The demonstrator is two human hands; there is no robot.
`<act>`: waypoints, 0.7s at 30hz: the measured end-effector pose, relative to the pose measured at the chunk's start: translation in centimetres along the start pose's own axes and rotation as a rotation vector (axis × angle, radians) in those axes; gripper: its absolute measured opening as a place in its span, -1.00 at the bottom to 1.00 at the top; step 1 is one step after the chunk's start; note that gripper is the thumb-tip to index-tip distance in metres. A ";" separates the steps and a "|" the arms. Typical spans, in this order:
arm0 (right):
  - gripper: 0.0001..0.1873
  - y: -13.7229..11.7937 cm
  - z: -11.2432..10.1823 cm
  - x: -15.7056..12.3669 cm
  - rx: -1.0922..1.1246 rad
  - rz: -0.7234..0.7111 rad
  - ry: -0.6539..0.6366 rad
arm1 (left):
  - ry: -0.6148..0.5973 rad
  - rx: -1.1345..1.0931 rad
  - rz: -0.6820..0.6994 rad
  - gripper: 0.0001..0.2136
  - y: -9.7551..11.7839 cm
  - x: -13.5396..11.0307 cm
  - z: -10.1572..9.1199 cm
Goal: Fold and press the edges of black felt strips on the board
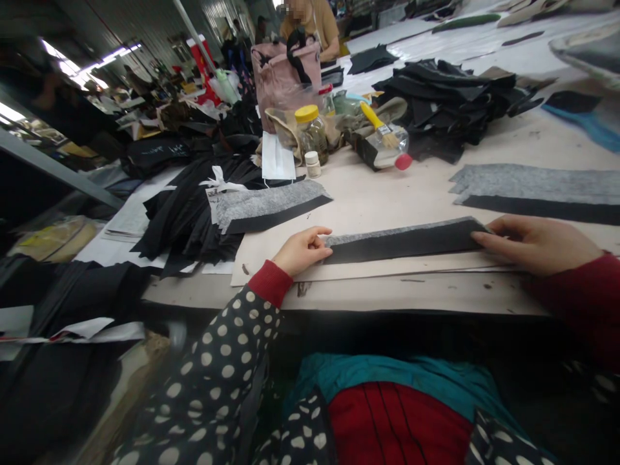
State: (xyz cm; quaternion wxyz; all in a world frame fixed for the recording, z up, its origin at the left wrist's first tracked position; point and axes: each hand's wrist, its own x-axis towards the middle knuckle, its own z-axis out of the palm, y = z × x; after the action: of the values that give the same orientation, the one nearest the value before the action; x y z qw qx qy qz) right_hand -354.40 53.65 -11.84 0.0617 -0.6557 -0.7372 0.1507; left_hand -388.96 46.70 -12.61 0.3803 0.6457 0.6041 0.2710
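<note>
A long black fabric strip with a grey felt edge point(404, 241) lies flat on a beige board point(368, 194) at the table's near edge. My left hand point(303, 250) pinches the strip's left end, fingers curled on it. My right hand point(533, 242) rests on the strip's right end, fingers extended and pressing it down. Both sleeves have red cuffs; the left arm wears a black sleeve with white dots.
A stack of grey-and-black strips point(268, 205) lies left of the board, another point(537, 191) at right. Behind stand a yellow-lidded jar point(311, 132), a brush point(378, 126) on a bottle, a pink bag point(285, 74), black fabric piles point(450, 103). A person sits at the far end.
</note>
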 end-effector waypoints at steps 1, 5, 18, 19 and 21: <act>-0.20 0.1 0.1 0.1 0.000 -0.004 0.002 | 0.009 0.018 0.001 -0.62 0.0 0.0 0.0; -0.39 0.3 0.3 0.2 0.010 -0.014 0.030 | 0.035 0.085 0.009 -0.63 0.1 -0.1 0.2; -0.74 0.0 0.9 0.4 -0.004 -0.125 0.151 | 0.105 0.293 0.060 -0.67 0.3 -0.5 0.8; -0.74 0.1 1.0 0.5 -0.010 -0.131 0.165 | 0.104 0.295 0.058 -0.67 0.3 -0.5 0.8; -0.75 0.2 1.2 0.5 -0.017 -0.140 0.195 | 0.100 0.305 0.052 -0.67 0.3 -0.5 0.8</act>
State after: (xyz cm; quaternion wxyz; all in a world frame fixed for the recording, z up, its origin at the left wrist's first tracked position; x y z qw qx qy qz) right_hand -354.62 53.98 -13.06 0.1379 -0.6145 -0.7731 0.0754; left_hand -388.21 46.05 -12.70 0.2401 0.6972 0.6394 0.2178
